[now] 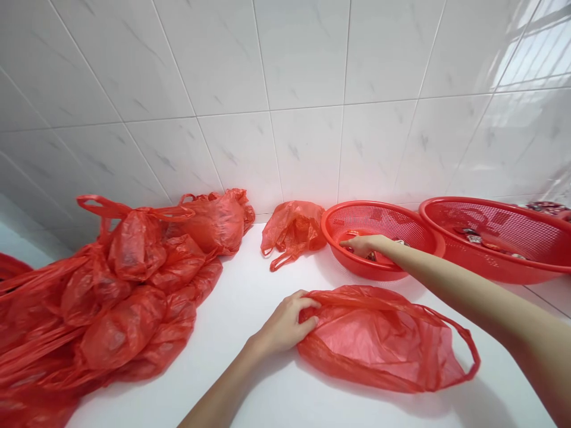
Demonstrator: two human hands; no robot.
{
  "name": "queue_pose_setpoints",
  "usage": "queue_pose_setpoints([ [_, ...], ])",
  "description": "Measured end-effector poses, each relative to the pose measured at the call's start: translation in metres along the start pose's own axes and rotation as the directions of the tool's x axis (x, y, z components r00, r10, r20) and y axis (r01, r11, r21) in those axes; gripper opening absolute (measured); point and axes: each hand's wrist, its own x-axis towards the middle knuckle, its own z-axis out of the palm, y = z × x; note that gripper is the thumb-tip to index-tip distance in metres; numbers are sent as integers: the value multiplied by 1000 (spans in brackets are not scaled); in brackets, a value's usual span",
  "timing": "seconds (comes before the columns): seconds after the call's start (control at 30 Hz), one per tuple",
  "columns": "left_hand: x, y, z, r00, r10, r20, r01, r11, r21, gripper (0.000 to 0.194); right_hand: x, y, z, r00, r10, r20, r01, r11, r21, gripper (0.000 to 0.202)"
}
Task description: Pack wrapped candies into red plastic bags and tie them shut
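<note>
A red plastic bag [379,339] lies on the white table with its mouth spread wide and its inside showing. My left hand [288,321] grips the bag's left rim between thumb and fingers. Behind it, my right hand [363,244] reaches into a red mesh basket [383,272], low among small wrapped packets [354,233]. One finger there is stretched out to the left; the others point down and are partly hidden, and nothing shows held in them.
A heap of filled, knotted red bags [125,321] covers the table's left side. A crumpled red bag [294,229] lies by the tiled wall [303,148]. Right of the first basket stands a larger red basket [526,270] with several packets [473,238] inside.
</note>
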Motion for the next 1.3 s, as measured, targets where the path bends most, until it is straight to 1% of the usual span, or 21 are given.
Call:
queue_pose_setpoints([
  [0.07,-1,1,0,1000,4,3,-4,1000,9,28,0,-3,6,1000,4,-10,-4,1000,-28,56],
  [0.13,-1,2,0,1000,11,-1,-11,1000,14,28,0,-3,10,1000,7,-23,-9,999,-51,50],
  [0.23,-1,5,-1,1000,17,3,-17,1000,10,27,1,1,13,999,21,-31,-24,997,-75,39],
  [0.33,-1,6,-2,1000,16,-7,-16,1000,2,26,5,4,13,999,38,-35,-41,995,-86,33],
  [0.47,0,5,-6,995,32,-94,-34,999,-17,27,8,9,12,995,69,-68,-75,993,-93,30],
  [0.6,1,9,-15,979,51,-199,-79,988,-132,29,14,19,12,986,93,-138,-107,989,-103,32],
  [0.7,0,12,-23,961,52,-273,-107,976,-190,30,19,26,13,976,84,-200,-102,991,-82,24],
  [0.8,-2,11,-30,952,3,-306,-61,981,-182,31,18,26,8,955,63,-289,-74,997,-26,13],
  [0.87,-3,10,-33,954,-33,-298,-17,987,-162,32,13,23,-2,924,44,-380,-34,999,32,13],
  [0.93,-5,7,-34,957,-55,-284,19,992,-126,38,3,16,-15,878,26,-478,22,995,94,13],
  [1.0,-6,5,-34,959,-70,-273,48,995,-85,46,-14,5,-30,827,6,-562,114,977,178,15],
  [1.03,-6,3,-33,960,-77,-268,61,996,-67,50,-24,-3,-36,801,-9,-599,179,958,225,18],
  [1.07,-6,2,-32,962,-85,-259,73,996,-52,53,-36,-12,-42,768,-30,-639,332,873,358,21],
  [1.1,-6,1,-30,964,-92,-249,84,996,-43,58,-49,-23,-46,755,-99,-649,476,764,437,25],
  [1.13,-7,0,-29,966,-102,-238,96,995,-37,62,-62,-35,-48,750,-180,-636,559,686,466,29],
  [1.17,-7,0,-29,967,-113,-227,108,994,-37,66,-74,-49,-48,755,-263,-600,598,650,468,30],
  [1.23,-8,0,-29,972,-125,-197,118,992,-48,73,-94,-76,-39,780,-432,-452,614,667,422,26],
  [1.27,-8,1,-29,976,-123,-180,113,992,-61,76,-100,-89,-31,793,-509,-334,608,693,388,22],
  [1.3,-9,2,-30,980,-116,-160,104,991,-79,78,-103,-100,-21,797,-561,-224,603,721,340,19],
])
